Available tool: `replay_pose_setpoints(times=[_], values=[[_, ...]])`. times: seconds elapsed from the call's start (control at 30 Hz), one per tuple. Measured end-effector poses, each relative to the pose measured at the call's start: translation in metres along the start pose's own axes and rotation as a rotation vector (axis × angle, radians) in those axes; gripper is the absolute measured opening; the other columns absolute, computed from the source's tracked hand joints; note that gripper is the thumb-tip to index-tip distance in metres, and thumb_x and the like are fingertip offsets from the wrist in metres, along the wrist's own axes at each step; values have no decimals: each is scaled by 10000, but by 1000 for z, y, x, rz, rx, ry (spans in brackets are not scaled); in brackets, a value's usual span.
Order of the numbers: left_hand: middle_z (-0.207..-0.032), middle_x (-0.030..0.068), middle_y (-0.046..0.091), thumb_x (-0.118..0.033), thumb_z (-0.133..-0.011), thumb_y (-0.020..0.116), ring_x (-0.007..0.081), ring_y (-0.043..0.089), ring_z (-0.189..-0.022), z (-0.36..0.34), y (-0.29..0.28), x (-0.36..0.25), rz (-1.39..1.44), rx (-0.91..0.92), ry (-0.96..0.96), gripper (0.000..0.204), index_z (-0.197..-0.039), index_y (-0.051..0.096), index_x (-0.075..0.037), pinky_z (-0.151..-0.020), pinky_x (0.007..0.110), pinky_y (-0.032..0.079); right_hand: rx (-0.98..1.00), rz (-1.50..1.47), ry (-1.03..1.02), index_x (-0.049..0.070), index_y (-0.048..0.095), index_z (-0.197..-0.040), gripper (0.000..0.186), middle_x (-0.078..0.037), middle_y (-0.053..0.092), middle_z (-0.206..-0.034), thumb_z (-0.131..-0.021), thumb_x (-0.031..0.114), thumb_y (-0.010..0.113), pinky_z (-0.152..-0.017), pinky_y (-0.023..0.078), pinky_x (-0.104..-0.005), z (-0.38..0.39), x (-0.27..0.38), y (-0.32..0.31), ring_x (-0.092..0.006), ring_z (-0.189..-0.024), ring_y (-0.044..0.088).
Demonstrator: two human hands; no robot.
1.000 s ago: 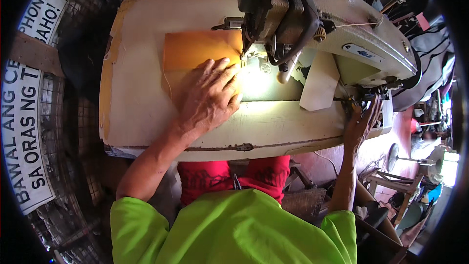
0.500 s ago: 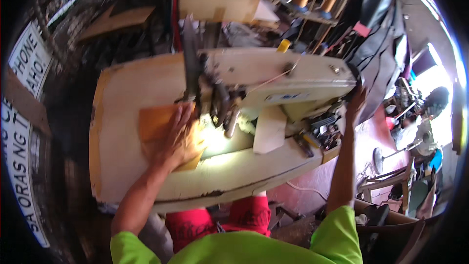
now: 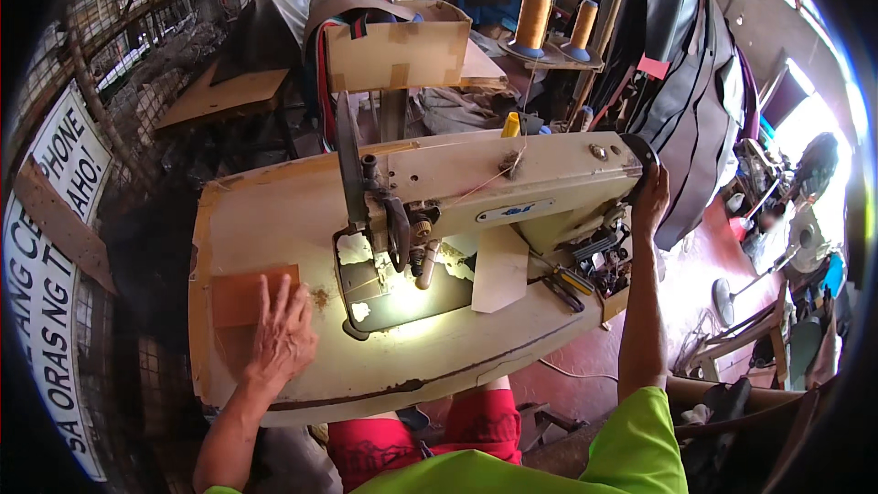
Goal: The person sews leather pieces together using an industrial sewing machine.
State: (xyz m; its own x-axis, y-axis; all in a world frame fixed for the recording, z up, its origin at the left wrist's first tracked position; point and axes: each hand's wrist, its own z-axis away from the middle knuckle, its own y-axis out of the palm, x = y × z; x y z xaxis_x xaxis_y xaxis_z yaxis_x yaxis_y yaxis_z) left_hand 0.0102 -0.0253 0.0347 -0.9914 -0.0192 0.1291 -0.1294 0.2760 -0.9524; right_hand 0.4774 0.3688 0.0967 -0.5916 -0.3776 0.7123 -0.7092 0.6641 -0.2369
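Observation:
A tan-orange piece, looking like leather [image 3: 240, 297], lies flat on the left side of the sewing machine's table [image 3: 274, 220]. Across its right edge rests my left hand [image 3: 282, 334], fingers stretched out and partly spread. The cream sewing machine [image 3: 439, 169] spans the table, and a lamp lights its needle area [image 3: 393, 288], where no leather lies. At the machine's right end, my right hand [image 3: 651, 197] is curled around the dark handwheel [image 3: 643, 157]. A pale flat card [image 3: 501, 270] leans below the machine arm.
Pliers and a yellow-handled tool [image 3: 574, 281] lie beside a tray of small metal parts [image 3: 604, 252] at the right. Two orange thread cones [image 3: 533, 23] stand behind the machine, near a cardboard box [image 3: 393, 53]. Dark sheets [image 3: 677, 91] hang at the back right.
My left hand and the leather piece have moved left, away from the needle area. The right hand stays at the handwheel. The view has shifted, showing more of the background.

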Motion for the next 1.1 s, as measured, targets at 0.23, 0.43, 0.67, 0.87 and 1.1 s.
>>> replay_pose_setpoints(times=[0.23, 0.43, 0.67, 0.87, 1.1], values=[[-990, 193, 598, -217, -742, 588, 390, 460, -1228, -28, -6, 3, -89, 143, 96, 263, -849, 659, 12, -1180, 603, 106, 88, 359, -480, 100, 454, -1382, 658, -203, 532, -1184, -773, -16, 673, -905, 450, -474, 100, 65, -68, -415, -1099, 519], [-872, 163, 555, -128, -717, 644, 346, 527, -954, -33, 7, 13, 76, 108, 257, 118, -762, 636, -19, -988, 507, 410, 727, 367, -525, 66, 629, -1142, 361, -150, 570, -1170, -782, 75, 666, -927, 454, -438, 219, 44, -93, -342, -1096, 534], [-873, 146, 583, -171, -768, 712, 337, 581, -918, -38, 20, -11, 653, 99, -44, 180, -798, 611, -25, -823, 416, 474, 819, 623, -598, 24, 594, -1099, 294, -156, 545, -976, -819, -10, 510, -742, 480, -458, 203, 9, -73, -344, -918, 544], [-877, 87, 633, -132, -812, 726, 225, 607, -820, -37, 27, -3, 1053, 55, -144, 157, -820, 654, 7, -732, 348, 477, 657, 486, -613, 3, 536, -1141, 239, -200, 522, -1016, -911, -12, 475, -806, 436, -482, 217, 61, -83, -386, -940, 513], [-867, 75, 628, -187, -832, 722, 206, 607, -809, -39, 21, 1, 1089, 91, -188, 182, -860, 701, -8, -743, 334, 475, 1343, -136, -162, 29, 553, -1149, 208, -96, 546, -847, -964, 2, 462, -637, 501, -319, 280, 180, -52, -179, -690, 622]])
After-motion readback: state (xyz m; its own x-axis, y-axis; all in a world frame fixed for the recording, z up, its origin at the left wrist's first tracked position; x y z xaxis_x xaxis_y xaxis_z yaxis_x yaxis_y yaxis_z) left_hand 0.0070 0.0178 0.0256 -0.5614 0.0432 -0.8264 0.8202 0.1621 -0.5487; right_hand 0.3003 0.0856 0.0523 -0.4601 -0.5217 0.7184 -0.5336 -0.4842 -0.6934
